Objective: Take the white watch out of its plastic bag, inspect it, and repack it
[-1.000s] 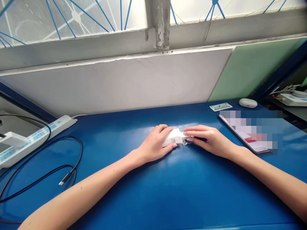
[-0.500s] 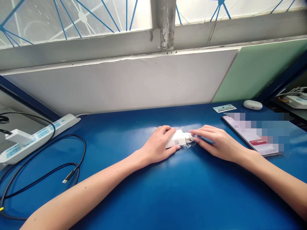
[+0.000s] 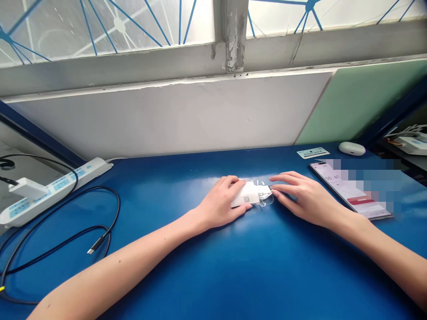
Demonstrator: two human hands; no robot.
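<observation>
My left hand is closed over a small white packet with a printed square code, fingers along its far edge and thumb along its near edge. The packet lies on the blue tabletop. From its right end sticks a small white piece, with crinkled clear plastic around it; its exact kind is too small to tell. My right hand reaches in from the right, thumb and a finger pinching the tip of the white piece. Another finger is stretched out above it.
A phone with a lit screen lies right of my right hand. Behind it are a card and a white earbud case. At the left lie a power strip with a white charger and a looped black cable.
The right fingers have shifted slightly outward, and one finger has lifted off. More of the white piece shows at the packet's end. My left hand keeps its hold. The view has shifted slightly.
</observation>
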